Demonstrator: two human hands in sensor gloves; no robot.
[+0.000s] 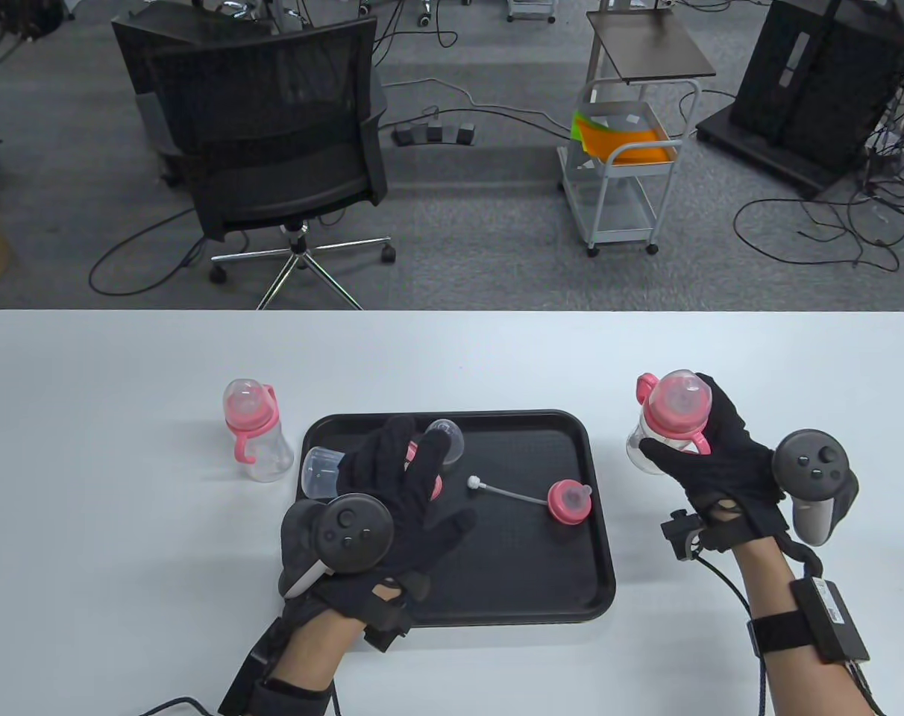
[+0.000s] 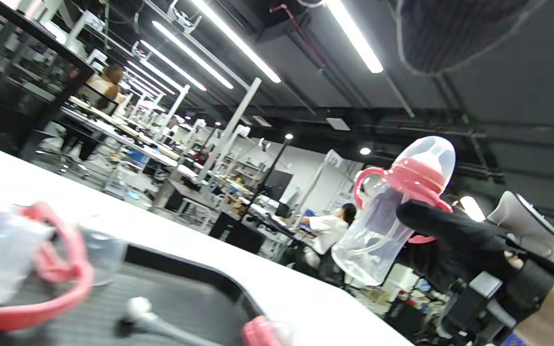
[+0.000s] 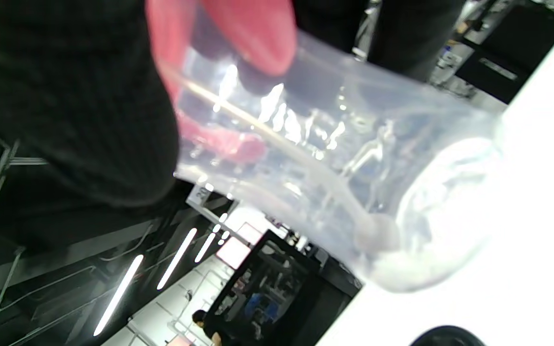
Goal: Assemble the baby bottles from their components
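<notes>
From above the table, the right hand (image 1: pixel 720 455) grasped an assembled baby bottle (image 1: pixel 668 425), capped and pink-handled, near the white table's (image 1: pixel 124 597) right edge; setting it down well, I judged, meant bringing the base flat to the surface and standing it upright before the fingers let go. The left hand (image 1: pixel 400 485) hung over the left part of the black tray (image 1: pixel 526 597), fingers spread above a loose clear bottle body (image 1: pixel 319 471), a cap (image 1: pixel 446 436) and a pink collar; whether it touched any of them I could not tell. A pink nipple with straw (image 1: pixel 564 501) lay toward the tray's right edge, and a finished bottle (image 1: pixel 254 432) stood left of the tray. The left wrist view added that the held bottle (image 2: pixel 392 211) was tilted and off the table, the right hand (image 2: pixel 455 245) wrapped round its middle. The right wrist view alone showed a straw (image 3: pixel 306 168) running inside the bottle (image 3: pixel 354 182) down to a weighted end by its base.
</notes>
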